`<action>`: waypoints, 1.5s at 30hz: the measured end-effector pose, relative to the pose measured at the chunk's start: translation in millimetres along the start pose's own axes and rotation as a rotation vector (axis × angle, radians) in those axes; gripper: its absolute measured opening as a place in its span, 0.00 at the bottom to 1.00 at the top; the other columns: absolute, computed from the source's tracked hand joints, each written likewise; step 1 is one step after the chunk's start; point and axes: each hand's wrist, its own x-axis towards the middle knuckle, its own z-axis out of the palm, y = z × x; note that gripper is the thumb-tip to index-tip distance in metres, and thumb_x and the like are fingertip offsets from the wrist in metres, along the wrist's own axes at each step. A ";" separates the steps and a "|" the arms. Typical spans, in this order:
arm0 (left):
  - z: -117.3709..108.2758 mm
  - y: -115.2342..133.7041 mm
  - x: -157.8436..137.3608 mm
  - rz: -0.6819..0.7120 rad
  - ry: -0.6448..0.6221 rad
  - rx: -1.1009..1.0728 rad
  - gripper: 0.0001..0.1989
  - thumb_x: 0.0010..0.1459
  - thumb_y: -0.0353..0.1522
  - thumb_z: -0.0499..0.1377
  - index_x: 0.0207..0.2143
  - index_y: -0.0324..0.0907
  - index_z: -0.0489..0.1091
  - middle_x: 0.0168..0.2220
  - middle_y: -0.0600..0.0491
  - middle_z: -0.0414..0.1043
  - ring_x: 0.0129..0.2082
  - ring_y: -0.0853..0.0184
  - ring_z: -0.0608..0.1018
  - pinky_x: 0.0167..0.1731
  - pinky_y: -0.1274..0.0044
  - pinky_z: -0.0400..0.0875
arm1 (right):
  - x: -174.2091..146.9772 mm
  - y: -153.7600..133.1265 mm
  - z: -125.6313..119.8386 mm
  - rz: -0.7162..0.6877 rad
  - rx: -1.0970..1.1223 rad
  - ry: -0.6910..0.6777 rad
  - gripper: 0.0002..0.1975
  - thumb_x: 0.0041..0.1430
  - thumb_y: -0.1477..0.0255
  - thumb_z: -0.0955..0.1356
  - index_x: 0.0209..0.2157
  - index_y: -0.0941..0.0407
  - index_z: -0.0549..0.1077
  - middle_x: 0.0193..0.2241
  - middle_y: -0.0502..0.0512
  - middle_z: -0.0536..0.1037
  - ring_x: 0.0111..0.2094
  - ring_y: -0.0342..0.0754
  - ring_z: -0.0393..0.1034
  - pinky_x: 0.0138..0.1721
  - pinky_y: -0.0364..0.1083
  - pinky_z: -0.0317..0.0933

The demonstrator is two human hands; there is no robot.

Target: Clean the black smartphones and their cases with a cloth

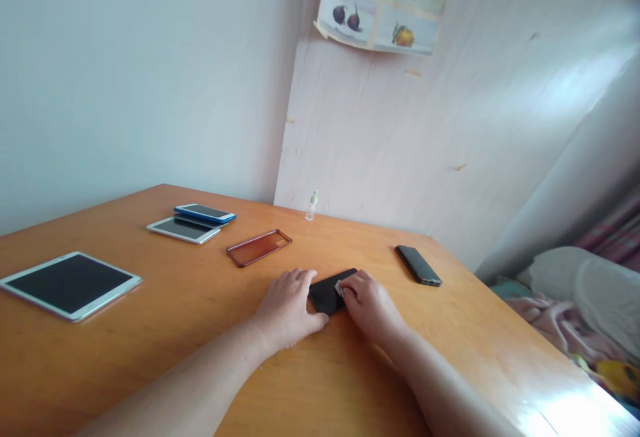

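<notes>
A black smartphone lies flat on the wooden table in front of me. My left hand grips its left end, with the thumb at the near edge and the fingers at the far edge. Pinched in my right hand is a small white wipe, pressed against the phone's surface. The fingers of that hand cover the phone's right part. Beyond my left hand lies a reddish-brown clear phone case.
A white tablet lies at left. Behind it, a blue-edged phone overlaps a white device. A small pump bottle stands near the wall. Another dark phone lies at right. Bedding is beyond the table's right edge.
</notes>
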 end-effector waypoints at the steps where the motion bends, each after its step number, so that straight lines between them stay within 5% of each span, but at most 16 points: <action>1: -0.1 0.2 -0.3 0.000 0.002 -0.002 0.31 0.45 0.41 0.64 0.52 0.42 0.63 0.48 0.44 0.70 0.50 0.52 0.70 0.49 0.66 0.64 | -3.6 -9.7 0.8 -0.081 0.045 -0.036 0.10 0.61 0.76 0.63 0.33 0.54 0.77 0.32 0.54 0.72 0.36 0.46 0.68 0.38 0.43 0.59; 5: -1.0 1.3 -1.0 -0.003 0.005 -0.010 0.32 0.44 0.41 0.64 0.52 0.42 0.64 0.48 0.45 0.70 0.50 0.52 0.71 0.49 0.65 0.65 | -7.7 -15.4 -0.5 -0.182 0.102 -0.101 0.10 0.61 0.75 0.64 0.34 0.53 0.78 0.32 0.53 0.73 0.37 0.46 0.68 0.38 0.42 0.60; 9: -1.9 2.9 -0.4 -0.020 -0.017 -0.018 0.31 0.44 0.41 0.64 0.52 0.44 0.64 0.49 0.45 0.70 0.51 0.52 0.70 0.51 0.65 0.64 | 4.7 30.2 -11.6 0.129 -0.129 0.003 0.09 0.60 0.72 0.65 0.33 0.54 0.78 0.30 0.54 0.71 0.30 0.46 0.67 0.33 0.44 0.57; 12: -1.0 2.9 -0.1 -0.019 -0.014 -0.019 0.31 0.45 0.40 0.64 0.52 0.44 0.64 0.49 0.45 0.70 0.51 0.52 0.70 0.51 0.65 0.64 | 6.9 43.3 -15.3 0.231 -0.229 0.026 0.09 0.59 0.74 0.64 0.32 0.56 0.77 0.29 0.55 0.71 0.29 0.46 0.66 0.32 0.44 0.56; 19: 1.6 1.9 -1.5 -0.021 0.017 -0.028 0.32 0.44 0.40 0.64 0.52 0.43 0.63 0.48 0.44 0.70 0.50 0.51 0.70 0.49 0.64 0.65 | -9.5 -14.0 4.5 -0.118 0.157 -0.148 0.11 0.57 0.76 0.64 0.34 0.52 0.78 0.33 0.53 0.75 0.35 0.46 0.69 0.37 0.43 0.61; 26: -0.8 3.6 -1.1 -0.015 -0.002 -0.023 0.31 0.44 0.40 0.63 0.51 0.42 0.63 0.49 0.44 0.71 0.50 0.51 0.71 0.50 0.64 0.65 | 9.8 54.0 -11.3 0.255 -0.164 0.073 0.08 0.58 0.74 0.64 0.30 0.56 0.76 0.29 0.54 0.73 0.32 0.47 0.68 0.34 0.44 0.57; 29: 1.2 2.3 -0.5 -0.013 0.006 -0.018 0.31 0.44 0.39 0.63 0.52 0.42 0.63 0.49 0.44 0.70 0.50 0.51 0.71 0.50 0.64 0.64 | 3.7 36.1 -10.3 0.208 -0.163 0.051 0.08 0.58 0.76 0.64 0.31 0.56 0.75 0.30 0.54 0.73 0.33 0.46 0.68 0.35 0.43 0.58; 34: 2.3 1.3 0.3 -0.021 0.010 -0.018 0.31 0.44 0.38 0.63 0.53 0.42 0.62 0.49 0.44 0.70 0.50 0.51 0.70 0.49 0.66 0.64 | -5.7 -25.9 4.6 -0.103 0.098 -0.102 0.10 0.59 0.78 0.63 0.35 0.54 0.76 0.34 0.53 0.73 0.35 0.44 0.69 0.37 0.41 0.60; 36: 1.8 1.1 0.7 -0.016 0.010 -0.014 0.31 0.45 0.38 0.62 0.53 0.42 0.62 0.49 0.44 0.70 0.50 0.52 0.70 0.49 0.66 0.64 | -0.4 -21.7 5.4 -0.079 0.116 -0.090 0.10 0.58 0.78 0.64 0.34 0.54 0.76 0.34 0.53 0.74 0.35 0.44 0.69 0.37 0.42 0.61; 41: 3.7 -1.4 1.9 0.014 0.007 -0.008 0.33 0.46 0.39 0.61 0.55 0.41 0.60 0.50 0.44 0.69 0.50 0.53 0.70 0.50 0.67 0.63 | 12.9 23.2 -3.5 0.234 -0.113 0.068 0.09 0.58 0.76 0.65 0.33 0.55 0.77 0.33 0.54 0.73 0.34 0.46 0.69 0.37 0.44 0.60; 45: 6.3 -3.1 2.6 -0.002 0.005 0.005 0.34 0.45 0.39 0.61 0.56 0.40 0.60 0.52 0.43 0.68 0.51 0.51 0.69 0.50 0.65 0.61 | 4.4 0.2 2.4 0.057 -0.016 0.040 0.09 0.57 0.78 0.65 0.34 0.54 0.78 0.34 0.54 0.74 0.38 0.46 0.69 0.41 0.43 0.60</action>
